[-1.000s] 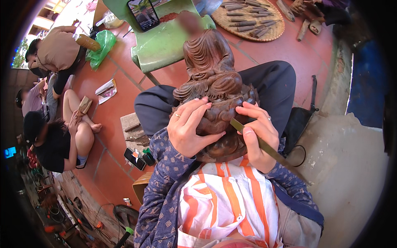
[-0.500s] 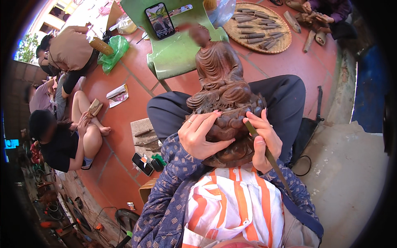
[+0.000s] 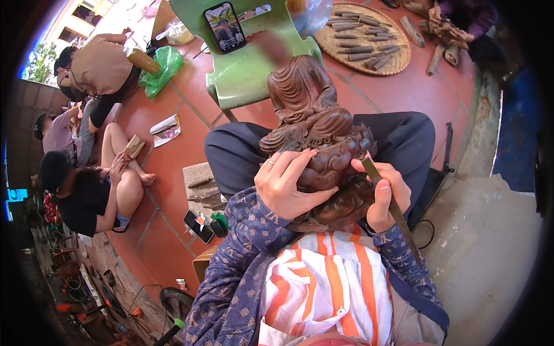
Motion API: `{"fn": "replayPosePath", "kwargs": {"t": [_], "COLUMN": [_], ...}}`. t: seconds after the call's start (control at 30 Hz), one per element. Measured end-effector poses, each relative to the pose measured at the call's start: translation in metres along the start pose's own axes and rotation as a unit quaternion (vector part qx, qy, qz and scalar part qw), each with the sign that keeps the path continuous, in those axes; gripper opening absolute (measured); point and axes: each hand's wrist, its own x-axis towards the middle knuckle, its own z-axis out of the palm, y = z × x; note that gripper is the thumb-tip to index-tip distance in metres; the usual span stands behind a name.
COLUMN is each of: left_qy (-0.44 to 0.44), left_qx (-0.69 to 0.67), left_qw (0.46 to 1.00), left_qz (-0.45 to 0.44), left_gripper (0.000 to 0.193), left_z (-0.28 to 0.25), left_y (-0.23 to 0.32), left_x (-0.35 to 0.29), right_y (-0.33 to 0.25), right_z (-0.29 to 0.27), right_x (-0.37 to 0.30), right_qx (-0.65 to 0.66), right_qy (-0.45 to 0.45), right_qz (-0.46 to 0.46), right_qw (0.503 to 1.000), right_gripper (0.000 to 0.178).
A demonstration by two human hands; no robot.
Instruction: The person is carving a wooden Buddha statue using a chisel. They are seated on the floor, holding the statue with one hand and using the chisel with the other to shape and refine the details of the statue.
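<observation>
A carved brown wooden seated statue [image 3: 314, 109] leans between my knees, its lotus base [image 3: 329, 170] toward me. My left hand [image 3: 291, 184] braces that base from the left, thumb below and fingers laid over the petals. A long, flat olive-brown strip, like a file [image 3: 398, 216], is pinched in my right hand [image 3: 388, 193]. Its upper end is by the right side of the base; the other end runs down over my right sleeve. From this view I cannot tell whether the tip touches the wood.
A green chair [image 3: 248, 81] holding a phone [image 3: 224, 27] stands ahead. Beyond it, a round woven tray [image 3: 398, 60] carries several pointed tools. Left of my knee lie a mat with tools [image 3: 199, 176] and another phone [image 3: 199, 226]. People sit at far left; another person works at upper right.
My right hand has shifted right and slightly down with the strip, its tip now farther right along the base. My left hand has moved slightly right, keeping its hold on the statue.
</observation>
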Motion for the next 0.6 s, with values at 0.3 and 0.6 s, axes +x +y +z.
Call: {"fn": "replayPosePath", "kwargs": {"t": [0.3, 0.6], "left_qy": [0.021, 0.01], "left_qx": [-0.009, 0.04], "left_qw": [1.0, 0.999], "left_qz": [-0.016, -0.015], "left_gripper": [0.06, 0.058], "left_z": [0.015, 0.032], "left_y": [0.004, 0.012], "left_x": [-0.005, 0.001], "right_y": [0.016, 0.058], "right_z": [0.001, -0.009], "right_x": [-0.008, -0.019], "right_qx": [0.022, 0.049], "right_qy": [0.096, 0.156], "right_qz": [-0.003, 0.066], "right_qw": [0.995, 0.984], "right_gripper": [0.032, 0.032]}}
